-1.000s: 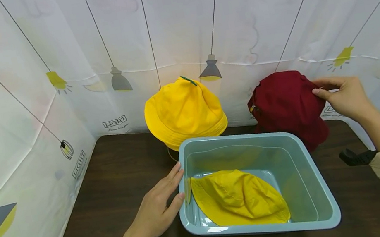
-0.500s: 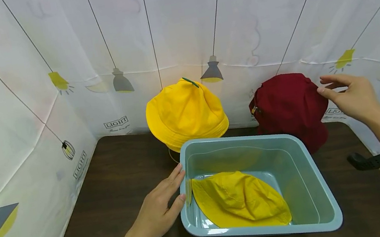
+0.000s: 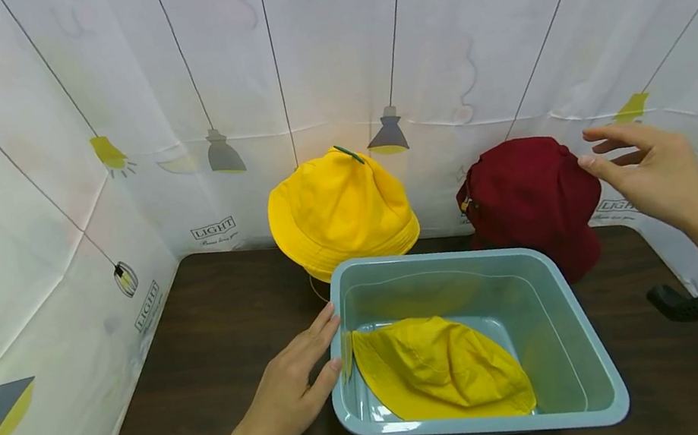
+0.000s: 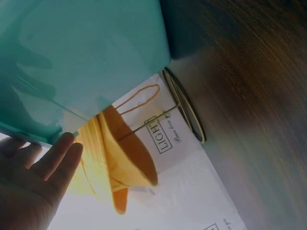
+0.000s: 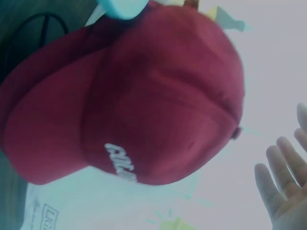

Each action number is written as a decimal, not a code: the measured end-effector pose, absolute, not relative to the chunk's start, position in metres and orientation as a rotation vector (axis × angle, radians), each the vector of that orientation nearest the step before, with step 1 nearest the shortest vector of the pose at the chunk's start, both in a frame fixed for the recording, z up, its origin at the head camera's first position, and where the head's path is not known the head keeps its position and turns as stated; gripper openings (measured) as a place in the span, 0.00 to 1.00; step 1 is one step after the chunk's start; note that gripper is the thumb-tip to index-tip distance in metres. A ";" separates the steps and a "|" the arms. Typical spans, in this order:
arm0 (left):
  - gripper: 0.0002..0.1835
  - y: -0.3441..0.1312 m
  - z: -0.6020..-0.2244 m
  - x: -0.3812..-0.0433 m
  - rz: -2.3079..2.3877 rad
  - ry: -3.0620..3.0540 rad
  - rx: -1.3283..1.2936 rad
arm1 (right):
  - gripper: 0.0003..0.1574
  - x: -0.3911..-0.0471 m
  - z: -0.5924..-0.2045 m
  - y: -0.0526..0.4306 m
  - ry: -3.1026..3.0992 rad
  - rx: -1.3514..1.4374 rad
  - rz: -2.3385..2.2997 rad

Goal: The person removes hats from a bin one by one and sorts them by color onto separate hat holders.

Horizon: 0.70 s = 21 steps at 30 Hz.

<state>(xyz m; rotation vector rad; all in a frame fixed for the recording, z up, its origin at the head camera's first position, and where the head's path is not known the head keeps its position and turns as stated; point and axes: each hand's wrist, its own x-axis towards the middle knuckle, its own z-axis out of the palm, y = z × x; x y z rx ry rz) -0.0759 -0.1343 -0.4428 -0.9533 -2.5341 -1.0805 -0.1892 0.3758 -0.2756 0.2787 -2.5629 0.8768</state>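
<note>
My left hand [image 3: 293,381] lies along the left side of a blue-grey plastic basin [image 3: 485,433], fingers straight and fingertips at its rim. Inside the basin is a yellow bucket hat [image 3: 440,371], lying on its side. Just right of a dark red baseball cap [image 3: 529,199], my right hand [image 3: 657,177] hovers with fingers extended, holding nothing. The right wrist view shows a gap between those fingers and the cap [image 5: 163,96], which has white lettering on its front. Behind the basin, a second yellow bucket hat [image 3: 343,207] with a green stem on top sits on a wire stand [image 4: 184,105].
The dark wooden table [image 3: 202,334] ends at a white printed curtain [image 3: 319,38] behind the hats. In the right wrist view, a dark ring-shaped stand base [image 5: 45,28] shows beside the cap's brim. A black strap [image 3: 689,305] is at my right wrist.
My right hand has drawn away from the red cap to the right, its fingers loosening off the crown. The cap stays in place, and my left hand stays at the basin.
</note>
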 end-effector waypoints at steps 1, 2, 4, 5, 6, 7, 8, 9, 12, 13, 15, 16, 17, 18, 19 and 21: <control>0.30 -0.134 -0.443 -0.076 -1.086 -2.533 -0.954 | 0.28 -0.187 -0.274 0.373 -2.558 0.294 0.873; 0.30 -0.134 -0.443 -0.076 -1.092 -2.531 -0.953 | 0.28 -0.184 -0.273 0.370 -2.555 0.309 0.872; 0.30 -0.134 -0.443 -0.075 -1.098 -2.529 -0.952 | 0.28 -0.180 -0.270 0.363 -2.538 0.343 0.887; 0.30 -0.134 -0.442 -0.075 -1.101 -2.530 -0.952 | 0.28 -0.177 -0.268 0.359 -2.532 0.356 0.892; 0.30 -0.134 -0.442 -0.075 -1.099 -2.528 -0.952 | 0.28 -0.175 -0.267 0.355 -2.527 0.368 0.893; 0.30 -0.134 -0.442 -0.075 -1.098 -2.527 -0.951 | 0.28 -0.173 -0.266 0.352 -2.523 0.377 0.899; 0.30 -0.134 -0.442 -0.075 -1.096 -2.527 -0.950 | 0.28 -0.171 -0.265 0.348 -2.515 0.394 0.906; 0.30 -0.134 -0.442 -0.075 -1.093 -2.527 -0.949 | 0.29 -0.170 -0.264 0.345 -2.506 0.412 0.907; 0.30 -0.134 -0.442 -0.075 -1.086 -2.524 -0.951 | 0.31 -0.164 -0.263 0.336 -2.480 0.476 0.898; 0.30 -0.134 -0.443 -0.075 -1.084 -2.522 -0.951 | 0.31 -0.163 -0.263 0.333 -2.471 0.496 0.901; 0.30 -0.134 -0.443 -0.075 -1.080 -2.519 -0.951 | 0.33 -0.160 -0.264 0.328 -2.455 0.540 0.875; 0.30 -0.134 -0.443 -0.075 -1.079 -2.518 -0.951 | 0.34 -0.158 -0.264 0.325 -2.452 0.554 0.869; 0.30 -0.134 -0.444 -0.076 -1.079 -2.518 -0.951 | 0.34 -0.157 -0.264 0.322 -2.448 0.566 0.854; 0.30 -0.134 -0.444 -0.076 -1.077 -2.521 -0.950 | 0.35 -0.156 -0.265 0.320 -2.443 0.580 0.846; 0.30 -0.134 -0.444 -0.076 -1.076 -2.523 -0.951 | 0.35 -0.155 -0.265 0.317 -2.442 0.590 0.845; 0.30 -0.134 -0.443 -0.076 -1.071 -2.528 -0.956 | 0.36 -0.153 -0.266 0.311 -2.433 0.618 0.841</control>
